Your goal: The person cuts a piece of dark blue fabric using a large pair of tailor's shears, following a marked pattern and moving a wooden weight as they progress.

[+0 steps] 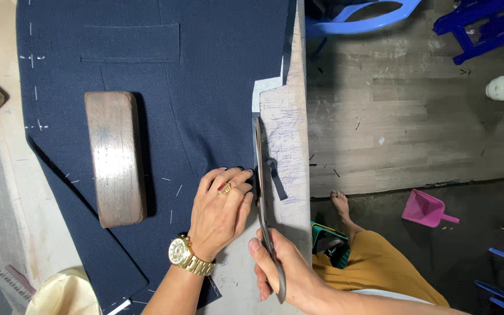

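A navy blue cloth panel (164, 87) with white chalk marks lies flat on the work table (287, 128). My left hand (220, 213), with a gold ring and gold watch, presses flat on the cloth near its right edge. My right hand (284, 274) grips the handles of long dark scissors (259, 175), whose blades run along the cloth's right edge. A cut strip of navy cloth (276, 179) curls off beside the blades. A wooden block (115, 157) rests on the cloth to the left of my left hand.
The table's right edge drops to a grey floor with a pink dustpan (427, 209), a white round object (498, 87), blue plastic stools (485, 23) and my bare foot (340, 204). Cream fabric (65, 291) lies at the lower left.
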